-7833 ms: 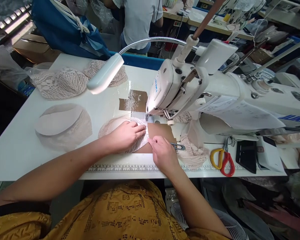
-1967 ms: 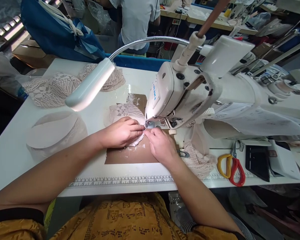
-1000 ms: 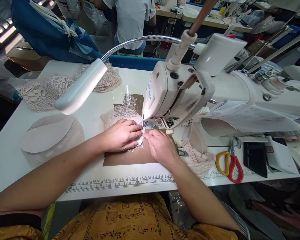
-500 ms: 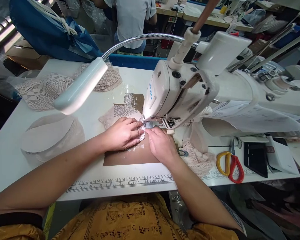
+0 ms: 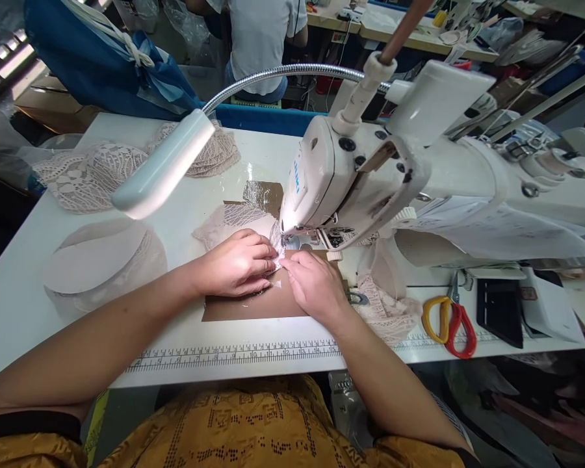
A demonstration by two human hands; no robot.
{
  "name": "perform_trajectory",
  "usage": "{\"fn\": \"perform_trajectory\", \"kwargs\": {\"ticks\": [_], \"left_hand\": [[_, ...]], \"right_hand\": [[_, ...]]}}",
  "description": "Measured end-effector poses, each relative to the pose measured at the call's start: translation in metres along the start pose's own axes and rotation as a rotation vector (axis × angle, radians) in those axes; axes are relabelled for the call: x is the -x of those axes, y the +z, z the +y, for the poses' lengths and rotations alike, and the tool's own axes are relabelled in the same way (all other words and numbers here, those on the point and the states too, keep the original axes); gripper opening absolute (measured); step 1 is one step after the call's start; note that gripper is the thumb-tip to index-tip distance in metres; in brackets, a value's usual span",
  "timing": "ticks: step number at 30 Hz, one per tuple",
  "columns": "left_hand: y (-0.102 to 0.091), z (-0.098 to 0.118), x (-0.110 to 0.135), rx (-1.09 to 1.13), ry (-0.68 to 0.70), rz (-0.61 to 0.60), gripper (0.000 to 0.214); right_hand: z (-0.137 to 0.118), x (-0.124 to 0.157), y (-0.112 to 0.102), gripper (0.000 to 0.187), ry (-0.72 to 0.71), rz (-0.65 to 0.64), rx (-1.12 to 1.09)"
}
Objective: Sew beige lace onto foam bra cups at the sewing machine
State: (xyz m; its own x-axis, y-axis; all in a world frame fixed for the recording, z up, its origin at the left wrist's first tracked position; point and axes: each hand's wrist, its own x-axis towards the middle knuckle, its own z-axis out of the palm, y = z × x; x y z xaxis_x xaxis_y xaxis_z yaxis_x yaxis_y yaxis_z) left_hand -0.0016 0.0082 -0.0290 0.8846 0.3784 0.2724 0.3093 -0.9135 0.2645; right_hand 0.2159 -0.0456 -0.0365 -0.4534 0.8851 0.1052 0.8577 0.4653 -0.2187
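A person's left hand [image 5: 241,263] lies palm down over a piece of pale lace [image 5: 246,218], its fingers close together and bent a little, while the tips of the right hand [image 5: 316,279] meet the lace edge just beside them, thumb and forefinger drawn narrow; whether either one pinches the cloth cannot be told. The lace sits left of the needle end of a white sewing machine [image 5: 309,175], partly hidden by the left hand, with its edge bunched up near the needle. Beneath both hands is a brown sheet [image 5: 253,308] on the white tabletop [image 5: 185,335], and a printed ruler [image 5: 244,355] runs along the near edge. Another lace piece [image 5: 385,315] rests to the right of the right hand, then scissors [image 5: 461,331] with one yellow and one red handle. A lit lamp [image 5: 168,159] leans over from the upper left
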Motion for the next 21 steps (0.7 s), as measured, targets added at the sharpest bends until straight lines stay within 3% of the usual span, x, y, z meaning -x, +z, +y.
{"fn": "perform_trajectory", "kwargs": {"ticks": [9, 14, 16, 19, 21], "left_hand": [[0.001, 0.0, -0.002, -0.032, -0.065, -0.027, 0.029], [-0.018, 0.007, 0.001, -0.043, -0.121, -0.174, 0.056], [-0.021, 0.009, 0.002, -0.052, -0.132, -0.193, 0.053], [-0.013, 0.007, 0.002, -0.049, -0.128, -0.093, 0.026], [-0.005, 0.002, 0.001, -0.016, -0.137, 0.005, 0.024]], "right_hand": [[-0.001, -0.003, 0.004, 0.042, 0.022, 0.002, 0.058], [-0.001, -0.005, 0.005, 0.044, 0.069, 0.019, 0.061], [-0.001, -0.005, 0.005, 0.044, 0.092, 0.038, 0.053], [-0.001, -0.005, 0.005, 0.04, 0.108, 0.068, 0.035], [-0.001, -0.005, 0.005, 0.038, 0.108, 0.079, 0.028]]}}
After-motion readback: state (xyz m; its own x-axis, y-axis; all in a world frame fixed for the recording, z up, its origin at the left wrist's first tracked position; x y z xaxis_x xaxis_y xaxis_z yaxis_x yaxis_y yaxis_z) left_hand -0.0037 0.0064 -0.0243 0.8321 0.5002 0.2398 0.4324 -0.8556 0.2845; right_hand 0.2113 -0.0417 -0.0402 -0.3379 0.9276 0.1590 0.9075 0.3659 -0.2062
